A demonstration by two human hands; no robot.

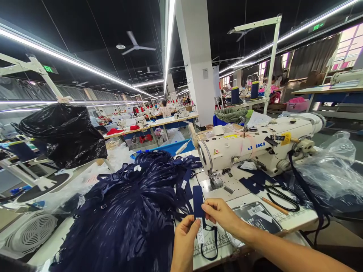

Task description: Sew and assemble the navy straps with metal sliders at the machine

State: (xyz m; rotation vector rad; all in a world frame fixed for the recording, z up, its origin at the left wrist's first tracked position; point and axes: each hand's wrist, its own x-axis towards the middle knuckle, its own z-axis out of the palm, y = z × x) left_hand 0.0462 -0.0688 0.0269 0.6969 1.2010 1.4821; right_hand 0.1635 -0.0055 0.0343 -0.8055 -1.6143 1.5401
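Between my two hands is a navy fabric strip (198, 196), upright in front of the sewing machine (235, 145). A white printed label (200, 236) lies against its lower end. My left hand (185, 238) is closed, thumb and fingers pinching the strip's lower left edge beside the label. From the other side my right hand (219, 213) pinches the strip's right edge, also closed. A thin dark strap loop (217, 241) hangs below them over the table's ruler markings. To the left rises a big heap of navy straps (136, 204), a few with white labels.
Black-handled scissors (283, 196) and an orange-brown pencil (275, 206) lie right of my hands, near a metal tray (259, 217). Clear plastic (331, 166) bunches at the far right. A black plastic bag (65, 134) hangs at left. Thread cones (254, 90) stand behind the machine.
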